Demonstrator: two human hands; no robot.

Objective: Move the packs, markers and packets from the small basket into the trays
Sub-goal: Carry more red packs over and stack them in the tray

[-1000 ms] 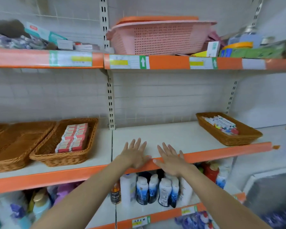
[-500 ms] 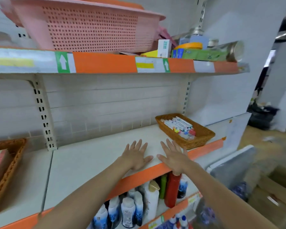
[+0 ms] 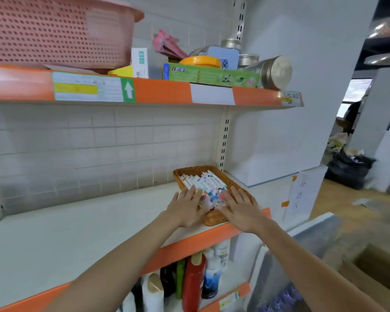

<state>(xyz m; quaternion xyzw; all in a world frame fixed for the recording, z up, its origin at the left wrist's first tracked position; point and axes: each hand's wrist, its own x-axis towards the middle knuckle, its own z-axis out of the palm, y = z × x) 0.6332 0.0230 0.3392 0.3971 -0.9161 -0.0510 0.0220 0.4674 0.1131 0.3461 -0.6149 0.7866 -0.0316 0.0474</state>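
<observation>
now your left hand [image 3: 187, 208] and right hand [image 3: 241, 210] lie spread flat over the markers [image 3: 203, 182] in the wicker tray [image 3: 214, 218] at the shelf [image 3: 77, 233] edge; push carelessly and it could tip off.

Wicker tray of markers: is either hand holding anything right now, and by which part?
Nothing is held. The left hand and right hand lie flat with straight fingers over the near end of the wicker tray.

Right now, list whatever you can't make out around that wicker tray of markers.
Head view only:
- Near ends of the markers: covered by left hand and right hand.
- Wicker tray front rim: partly behind both hands.
- Marker labels: too small, blurred.
- Pink basket: cut off by the frame's edge; contents hidden.
</observation>
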